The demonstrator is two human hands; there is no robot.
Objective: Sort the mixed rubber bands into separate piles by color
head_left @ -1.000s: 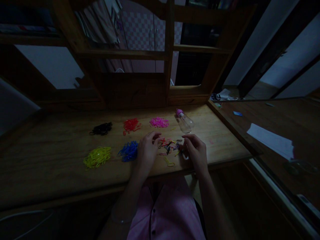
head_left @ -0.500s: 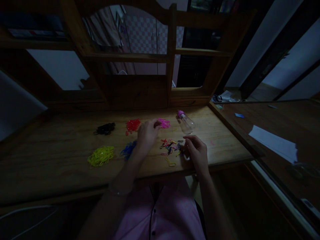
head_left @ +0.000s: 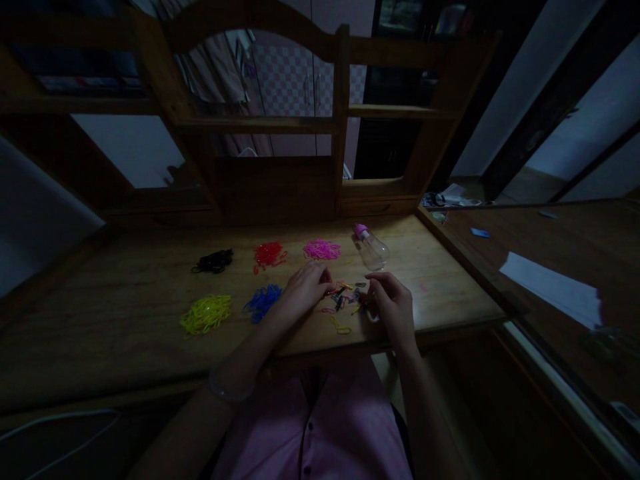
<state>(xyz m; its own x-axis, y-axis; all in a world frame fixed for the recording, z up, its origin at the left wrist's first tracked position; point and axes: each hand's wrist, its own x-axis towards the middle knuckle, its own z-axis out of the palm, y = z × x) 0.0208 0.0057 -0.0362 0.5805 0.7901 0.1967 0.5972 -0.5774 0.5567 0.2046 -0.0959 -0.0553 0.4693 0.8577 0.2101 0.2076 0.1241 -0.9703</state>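
On the wooden desk point(head_left: 125, 327) a small mixed heap of coloured loops point(head_left: 345, 297) lies between my hands. My left hand point(head_left: 307, 290) rests at the heap's left edge, fingers curled and pinching among the loops. My right hand point(head_left: 393, 303) sits at the heap's right edge, fingers bent in a pinch; what it holds is too small to make out. Sorted piles lie further out: pink point(head_left: 322, 250), red point(head_left: 269, 255), black point(head_left: 213, 261), blue point(head_left: 263, 301) and yellow point(head_left: 205, 314). A loose yellow loop point(head_left: 340, 327) lies near the front edge.
A clear bulb-shaped bottle point(head_left: 373, 248) with a pink cap lies on its side behind the heap. A wooden shelf unit point(head_left: 280, 187) rises at the desk's back. To the right, a second wooden surface carries white paper point(head_left: 550, 288).
My left hand reached back to the pink pile, then returned to the left edge of the mixed heap. My right hand has stayed in place.
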